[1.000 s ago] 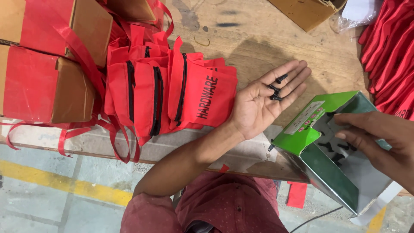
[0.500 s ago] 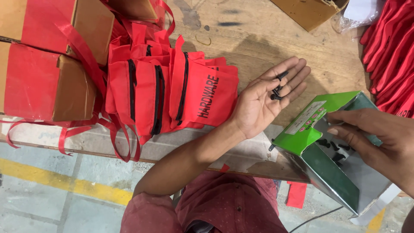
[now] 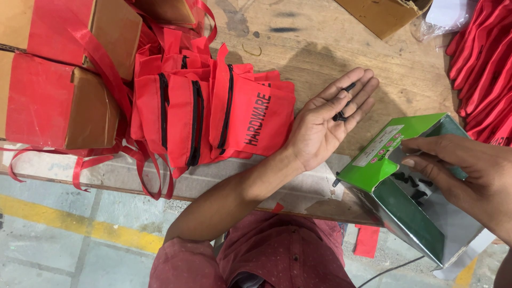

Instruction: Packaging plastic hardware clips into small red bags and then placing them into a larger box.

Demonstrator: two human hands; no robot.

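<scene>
Since the earlier frame the left hand [image 3: 320,128] has cupped slightly, gathering the black screws [image 3: 341,109] at the finger bases; fingers loosely spread, palm up. The right hand [image 3: 458,170] reaches into the open green box [image 3: 373,170], fingertips drawn together among the screws [image 3: 413,181] inside; whether they pinch one cannot be told. Judgement: keep the palm level so nothing rolls off; a pale rectangular label lies just beside the right fingertips, red zip pouches [image 3: 213,117] beyond the left wrist.
</scene>
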